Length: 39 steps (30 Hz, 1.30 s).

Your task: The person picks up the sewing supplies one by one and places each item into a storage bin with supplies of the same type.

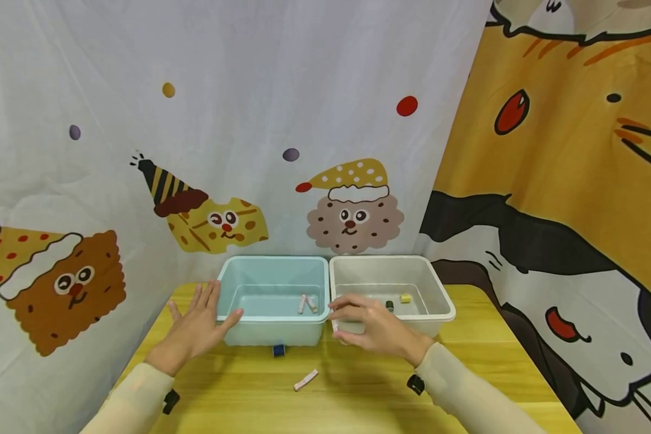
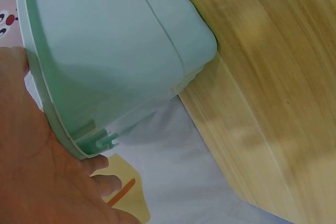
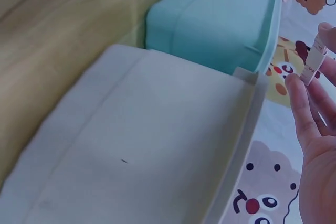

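My left hand [image 1: 195,328] rests with spread, straight fingers on the left rim of the blue-green bin [image 1: 273,331]; the left wrist view shows the palm [image 2: 47,161] against that rim. Between thumb and fingertips, my right hand [image 1: 377,325] pinches a small white piece with pinkish print [image 3: 314,62], near the front left corner of the white bin [image 1: 447,310]. Two similar small pieces [image 1: 302,304] lie inside the blue-green bin. A dark small item [image 1: 389,306] and a yellow one [image 1: 405,298] are in the white bin.
On the wooden table [image 1: 358,404], a pale printed strip [image 1: 306,380] lies in front of the bins. A dark blue small cylinder [image 1: 279,350] sits by the blue-green bin's front wall. A printed cloth [image 1: 239,120] hangs behind both bins, which stand side by side.
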{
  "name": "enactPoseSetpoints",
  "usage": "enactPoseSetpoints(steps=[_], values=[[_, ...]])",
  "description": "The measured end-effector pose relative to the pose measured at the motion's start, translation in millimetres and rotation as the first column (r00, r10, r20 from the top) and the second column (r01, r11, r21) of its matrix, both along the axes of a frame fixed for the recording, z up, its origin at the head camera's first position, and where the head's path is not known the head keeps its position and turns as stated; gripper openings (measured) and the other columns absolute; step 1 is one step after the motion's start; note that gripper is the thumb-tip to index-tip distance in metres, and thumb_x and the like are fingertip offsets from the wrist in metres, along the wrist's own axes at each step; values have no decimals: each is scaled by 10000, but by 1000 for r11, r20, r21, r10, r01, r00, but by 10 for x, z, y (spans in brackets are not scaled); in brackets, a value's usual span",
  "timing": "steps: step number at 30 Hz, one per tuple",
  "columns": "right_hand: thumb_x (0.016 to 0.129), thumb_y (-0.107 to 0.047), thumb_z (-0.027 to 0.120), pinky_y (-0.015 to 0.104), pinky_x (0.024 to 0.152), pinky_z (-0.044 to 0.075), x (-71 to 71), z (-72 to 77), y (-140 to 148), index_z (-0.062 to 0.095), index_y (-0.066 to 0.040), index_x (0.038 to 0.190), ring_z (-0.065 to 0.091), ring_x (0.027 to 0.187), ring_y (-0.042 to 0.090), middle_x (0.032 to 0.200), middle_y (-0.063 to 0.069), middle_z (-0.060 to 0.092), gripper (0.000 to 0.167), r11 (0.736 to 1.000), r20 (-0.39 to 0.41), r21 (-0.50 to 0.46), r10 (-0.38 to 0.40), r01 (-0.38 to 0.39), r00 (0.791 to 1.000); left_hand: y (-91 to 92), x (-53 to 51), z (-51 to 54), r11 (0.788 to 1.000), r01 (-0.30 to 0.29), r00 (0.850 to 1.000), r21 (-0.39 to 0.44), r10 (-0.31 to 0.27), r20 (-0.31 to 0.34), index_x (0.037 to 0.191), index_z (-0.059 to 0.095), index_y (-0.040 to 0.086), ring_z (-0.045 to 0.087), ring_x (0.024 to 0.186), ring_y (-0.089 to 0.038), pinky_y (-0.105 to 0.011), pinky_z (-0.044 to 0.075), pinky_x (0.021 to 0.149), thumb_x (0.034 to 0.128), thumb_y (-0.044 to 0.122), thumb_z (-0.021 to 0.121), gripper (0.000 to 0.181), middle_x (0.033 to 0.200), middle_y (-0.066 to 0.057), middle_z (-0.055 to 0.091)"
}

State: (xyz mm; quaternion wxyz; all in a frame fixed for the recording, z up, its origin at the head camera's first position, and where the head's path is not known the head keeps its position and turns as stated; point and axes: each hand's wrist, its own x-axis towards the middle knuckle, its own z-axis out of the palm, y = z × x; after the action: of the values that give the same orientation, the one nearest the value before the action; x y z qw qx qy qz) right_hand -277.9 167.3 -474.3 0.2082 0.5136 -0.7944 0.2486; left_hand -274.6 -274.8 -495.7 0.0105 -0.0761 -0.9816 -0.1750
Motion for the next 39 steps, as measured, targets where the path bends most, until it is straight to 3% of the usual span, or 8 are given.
enactPoseSetpoints(steps=[6, 12, 23, 39], values=[[1001, -197, 961, 369, 1084, 695, -94, 103, -28, 865, -130, 1295, 808, 1296, 228, 1437, 64, 789, 316, 1000, 3, -3, -14, 14, 1000, 19, -12, -3, 1000, 1, 1000, -2, -1, 1, 1860, 95, -26, 104, 1780, -634, -1039, -111, 1204, 1121, 874, 423, 1209, 1945, -300, 99], [1012, -214, 952, 345, 1059, 700, -173, 189, -82, 865, -138, 1307, 804, 1300, 224, 1465, 80, 786, 317, 1000, 59, 5, -27, 27, 998, 36, -8, -14, 1000, 2, 1000, -2, -2, 1, 1857, 105, -31, 110, 1779, -634, -1039, -108, 1206, 1119, 877, 425, 1214, 1944, -302, 103], [992, -192, 967, 337, 1007, 707, -460, 340, -229, 879, -98, 1268, 830, 1197, 239, 1385, 115, 824, 305, 1000, 19, 7, 6, -6, 1000, 54, -14, -10, 1000, 4, 1000, 0, -4, 0, 1856, 118, -32, 94, 1782, -631, -1035, -124, 1206, 1120, 875, 429, 1209, 1947, -295, 96], [1040, -249, 923, 397, 1106, 685, -754, 528, -476, 881, -132, 1263, 817, 1255, 230, 1377, 68, 821, 255, 996, 68, 82, -41, 35, 997, 10, 6, 45, 999, -5, 1000, -32, 4, -10, 1855, 144, -28, 35, 1797, -606, -1010, -134, 1234, 1112, 886, 427, 1212, 1943, -295, 114]])
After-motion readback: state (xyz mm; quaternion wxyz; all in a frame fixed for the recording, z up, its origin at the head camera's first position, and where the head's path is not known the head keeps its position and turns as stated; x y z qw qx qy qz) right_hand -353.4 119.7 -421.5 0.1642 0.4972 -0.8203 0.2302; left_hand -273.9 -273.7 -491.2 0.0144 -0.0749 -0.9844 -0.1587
